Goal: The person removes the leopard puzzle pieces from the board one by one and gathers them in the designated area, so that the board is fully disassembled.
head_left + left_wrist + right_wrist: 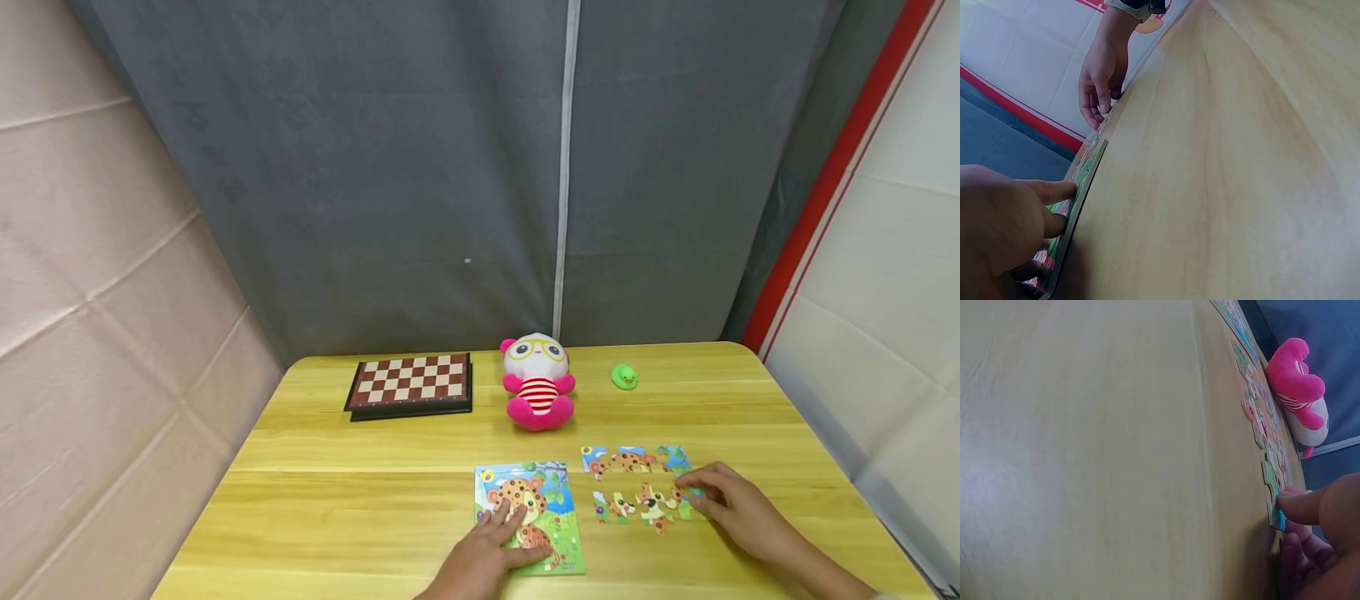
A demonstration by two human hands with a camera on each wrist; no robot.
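My left hand [483,550] rests with spread fingers on a jigsaw puzzle board [566,521] showing a cartoon leopard cub on green grass. In the left wrist view its fingertips [1066,190] press on the board's face. To the right lie loose puzzle pieces [633,460] in two rough rows, with leopard, sky and grass parts. At the right end of the nearer row, my right hand [738,508] pinches a blue and green puzzle piece [1277,515] between thumb and finger. The fingers partly cover that piece, which lies at table level.
A pink and white plush toy [538,387] with a striped shirt sits behind the board. A brown and cream chessboard box [411,383] lies at the back left, and a small green duck [624,377] at the back right. A grey curtain [420,183] hangs behind the wooden table [337,500].
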